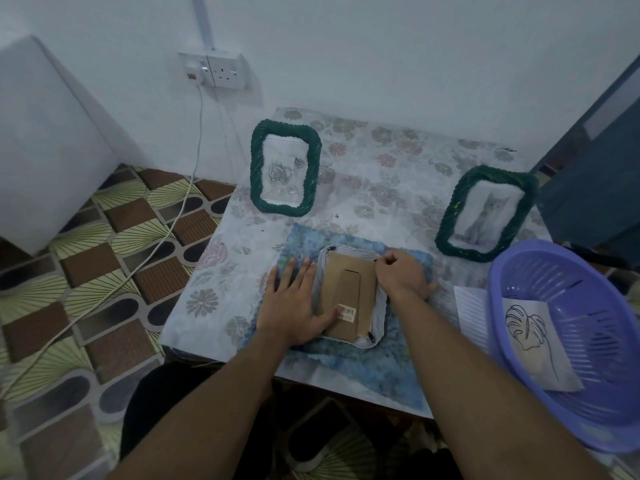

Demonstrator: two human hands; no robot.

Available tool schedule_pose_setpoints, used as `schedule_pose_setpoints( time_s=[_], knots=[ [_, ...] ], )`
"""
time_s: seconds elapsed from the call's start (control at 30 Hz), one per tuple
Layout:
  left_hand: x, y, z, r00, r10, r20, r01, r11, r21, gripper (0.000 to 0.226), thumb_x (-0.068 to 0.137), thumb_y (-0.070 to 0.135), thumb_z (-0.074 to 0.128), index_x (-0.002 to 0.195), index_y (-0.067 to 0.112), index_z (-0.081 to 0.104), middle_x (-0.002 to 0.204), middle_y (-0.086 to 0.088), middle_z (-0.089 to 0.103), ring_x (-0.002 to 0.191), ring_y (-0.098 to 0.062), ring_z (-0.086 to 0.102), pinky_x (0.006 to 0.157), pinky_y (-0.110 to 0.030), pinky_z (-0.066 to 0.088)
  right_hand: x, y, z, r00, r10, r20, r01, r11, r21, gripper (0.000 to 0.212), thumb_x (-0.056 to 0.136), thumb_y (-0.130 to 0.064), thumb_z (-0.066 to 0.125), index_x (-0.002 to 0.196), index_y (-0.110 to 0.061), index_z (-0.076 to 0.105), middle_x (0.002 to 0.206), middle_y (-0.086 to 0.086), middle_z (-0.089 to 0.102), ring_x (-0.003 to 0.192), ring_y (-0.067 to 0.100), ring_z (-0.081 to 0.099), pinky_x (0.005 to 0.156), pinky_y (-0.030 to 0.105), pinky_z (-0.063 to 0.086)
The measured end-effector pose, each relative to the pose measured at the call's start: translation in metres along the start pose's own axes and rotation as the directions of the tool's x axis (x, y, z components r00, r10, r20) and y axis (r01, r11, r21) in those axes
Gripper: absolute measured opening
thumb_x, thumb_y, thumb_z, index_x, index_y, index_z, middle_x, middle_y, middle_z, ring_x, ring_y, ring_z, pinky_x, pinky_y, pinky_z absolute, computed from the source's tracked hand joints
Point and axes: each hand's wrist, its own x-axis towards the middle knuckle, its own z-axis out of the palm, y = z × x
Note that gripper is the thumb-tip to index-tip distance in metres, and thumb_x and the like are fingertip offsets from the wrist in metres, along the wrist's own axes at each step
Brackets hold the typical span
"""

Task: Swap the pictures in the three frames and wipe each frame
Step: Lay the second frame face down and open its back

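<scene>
A white frame (377,306) lies face down on a blue cloth (388,372), its brown cardboard back (349,282) facing up. My left hand (298,303) lies flat on the frame's left side, fingers straight, thumb on the cardboard near a barcode sticker. My right hand (401,271) pinches a small black clip at the frame's upper right corner. A green frame with a rose picture (285,168) stands at the back left. Another green frame with a cat picture (485,213) stands at the right. A leaf drawing (533,337) lies in the purple basket.
The purple plastic basket (512,296) sits at the table's right edge, over a white sheet (471,313). A floral cloth covers the table (374,161). A wall socket (221,69) with a hanging cable is at the back left. A dark blue cabinet (599,161) stands at the right.
</scene>
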Motion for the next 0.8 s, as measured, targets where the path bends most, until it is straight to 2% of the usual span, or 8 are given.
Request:
schedule_pose_setpoints(
  time_s=[0.13,0.3,0.43,0.6,0.73,0.8],
  knots=[
    [0.0,0.001,-0.001,1.0,-0.003,-0.004,0.003,1.0,-0.007,0.105,0.078,0.088,0.01,0.158,0.019,0.004,0.165,0.006,0.0,0.151,-0.017,-0.01,0.121,-0.05,-0.006,0.0,0.001,0.002,1.0,0.008,0.002,-0.008,0.999,0.036,0.013,0.09,-0.042,0.059,0.092,-0.032,0.067,0.101,-0.006,0.067,0.105,0.021,0.059,0.113,0.052,0.011],
    [0.0,0.001,-0.002,1.0,-0.008,-0.004,0.008,1.0,-0.015,0.105,0.078,0.088,0.013,0.158,0.02,0.004,0.165,0.006,0.001,0.151,-0.017,-0.009,0.121,-0.05,-0.007,0.002,-0.004,0.001,0.997,0.055,0.058,-0.06,0.994,0.092,0.01,0.091,-0.033,0.056,0.087,-0.03,0.064,0.097,-0.005,0.062,0.107,0.022,0.056,0.112,0.052,0.013],
    [0.0,0.001,-0.001,1.0,-0.007,-0.005,0.007,1.0,-0.013,0.105,0.079,0.088,0.013,0.158,0.02,0.004,0.165,0.006,0.001,0.151,-0.017,-0.01,0.121,-0.05,-0.006,0.002,-0.001,0.002,0.998,0.041,0.046,-0.046,0.994,0.099,0.01,0.09,-0.026,0.056,0.083,-0.03,0.062,0.098,-0.005,0.063,0.107,0.022,0.056,0.111,0.053,0.014],
    [-0.001,0.001,-0.001,1.0,-0.006,-0.013,0.006,1.0,-0.022,0.104,0.08,0.087,0.014,0.158,0.02,0.005,0.165,0.006,0.002,0.151,-0.017,-0.009,0.121,-0.05,-0.007,-0.001,0.005,-0.001,0.999,-0.003,0.041,0.003,1.0,0.017,0.02,0.1,-0.029,0.051,0.108,-0.035,0.068,0.119,0.0,0.067,0.117,0.025,0.055,0.115,0.055,0.01],
    [0.0,0.0,0.0,1.0,-0.008,-0.017,0.007,1.0,-0.03,0.103,0.08,0.088,0.015,0.158,0.021,0.005,0.165,0.006,0.002,0.151,-0.016,-0.01,0.121,-0.049,-0.007,-0.001,0.01,0.001,0.997,-0.061,0.057,0.061,0.998,0.0,0.027,0.099,-0.028,0.047,0.116,-0.033,0.067,0.121,0.002,0.066,0.118,0.026,0.055,0.114,0.05,0.018],
    [-0.001,0.0,0.001,1.0,-0.011,-0.025,0.01,0.999,-0.03,0.104,0.079,0.088,0.014,0.158,0.021,0.006,0.165,0.006,0.003,0.151,-0.017,-0.009,0.121,-0.049,-0.007,-0.001,0.015,0.004,0.984,-0.144,0.102,0.14,0.989,0.051,0.029,0.094,-0.03,0.045,0.113,-0.033,0.066,0.122,0.003,0.065,0.119,0.029,0.056,0.113,0.052,0.029]
  ],
)
